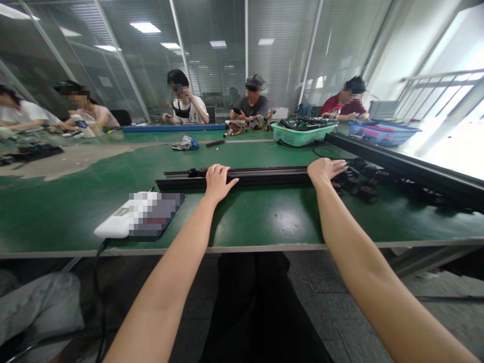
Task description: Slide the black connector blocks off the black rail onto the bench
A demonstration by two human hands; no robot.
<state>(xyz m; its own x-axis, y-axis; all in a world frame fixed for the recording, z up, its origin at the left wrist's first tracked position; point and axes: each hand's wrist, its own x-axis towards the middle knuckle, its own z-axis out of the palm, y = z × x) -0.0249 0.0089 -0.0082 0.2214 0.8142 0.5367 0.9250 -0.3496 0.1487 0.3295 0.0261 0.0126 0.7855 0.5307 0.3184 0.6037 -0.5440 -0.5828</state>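
A black rail (260, 176) is recorded lying crosswise on the counter (264, 224), long axis left-right, the left hand (217, 184) laid flat and open on it, the right hand (325, 170) spread open at its right end.

One left hand (217, 184) and one right hand (325, 170) rest on one black rail (257, 177) at 12 o'clock, and a second black rail (408, 166) lies at 2 o'clock. Two baskets, one green (304, 135) and one blue (383, 133), sit around 1 o'clock. One blurred white device (139, 216) lies at 10 o'clock, and five seated people (253, 98) spread from 10 to 2 o'clock.
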